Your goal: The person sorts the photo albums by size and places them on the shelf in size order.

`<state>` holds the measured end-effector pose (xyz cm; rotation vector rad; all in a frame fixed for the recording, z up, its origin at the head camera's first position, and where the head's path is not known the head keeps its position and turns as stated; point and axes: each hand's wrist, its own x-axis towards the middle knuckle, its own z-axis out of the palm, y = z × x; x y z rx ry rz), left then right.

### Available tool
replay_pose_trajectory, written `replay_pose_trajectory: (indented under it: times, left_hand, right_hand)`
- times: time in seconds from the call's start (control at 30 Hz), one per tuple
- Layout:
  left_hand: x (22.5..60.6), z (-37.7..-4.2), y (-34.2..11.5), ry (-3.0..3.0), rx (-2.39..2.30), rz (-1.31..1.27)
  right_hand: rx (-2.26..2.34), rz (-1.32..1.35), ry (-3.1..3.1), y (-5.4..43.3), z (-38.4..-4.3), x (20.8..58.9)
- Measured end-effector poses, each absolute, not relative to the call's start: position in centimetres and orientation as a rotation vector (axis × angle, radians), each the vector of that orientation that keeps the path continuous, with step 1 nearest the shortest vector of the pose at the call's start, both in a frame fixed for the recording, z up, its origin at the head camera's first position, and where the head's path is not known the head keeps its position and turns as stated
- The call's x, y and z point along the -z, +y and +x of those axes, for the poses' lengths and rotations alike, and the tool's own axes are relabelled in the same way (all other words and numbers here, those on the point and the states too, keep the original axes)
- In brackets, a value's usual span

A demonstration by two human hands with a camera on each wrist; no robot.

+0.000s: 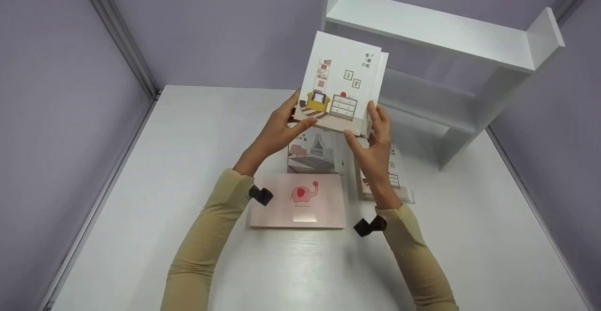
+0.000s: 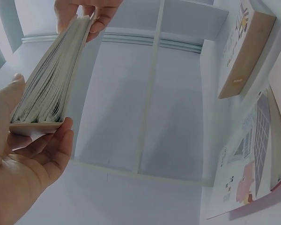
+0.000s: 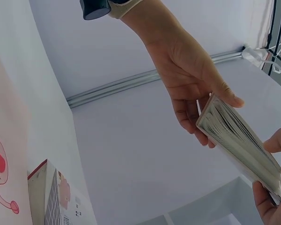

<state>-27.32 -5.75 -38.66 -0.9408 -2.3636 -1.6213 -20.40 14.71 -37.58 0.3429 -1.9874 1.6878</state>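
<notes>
Both hands hold a photo album (image 1: 342, 83) up off the table, its white cover with a yellow armchair and a drawer chest turned to the head view. My left hand (image 1: 277, 132) grips its lower left corner, thumb on the front cover. My right hand (image 1: 375, 151) grips the lower right side, thumb at the bottom edge. Thick, wavy pages (image 2: 49, 84) show at the album's edge in the left wrist view. Below the hands lie a pink elephant album (image 1: 272, 203) and an album with a grey room picture (image 1: 312, 160). Another album (image 1: 401, 192) is partly behind my right forearm.
A white shelf unit (image 1: 422, 19) stands at the back right of the white table (image 1: 188, 137), close to the held album. Purple-grey panels (image 1: 211, 29) with metal rails enclose the back and sides. Black devices (image 1: 368, 226) are worn on both wrists.
</notes>
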Motion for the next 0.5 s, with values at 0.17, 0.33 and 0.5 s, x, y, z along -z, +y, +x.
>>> replay_pose_trajectory:
  times: [0.17, 0.33, 0.5]
  left_hand:
    - [38.4, -27.6, -5.7, -2.349, 1.623, -0.941]
    - [38.0, -27.9, -5.7, -2.348, 1.618, -0.939]
    - [37.3, -27.7, -5.4, -2.354, 1.608, -0.924]
  right_hand:
    - [-1.667, 0.342, -2.001, 14.7, -20.7, 37.1]
    - [-1.650, 0.335, -2.023, 14.7, -20.8, 36.4]
    - [-1.639, 0.344, -2.003, 14.9, -21.0, 36.3]
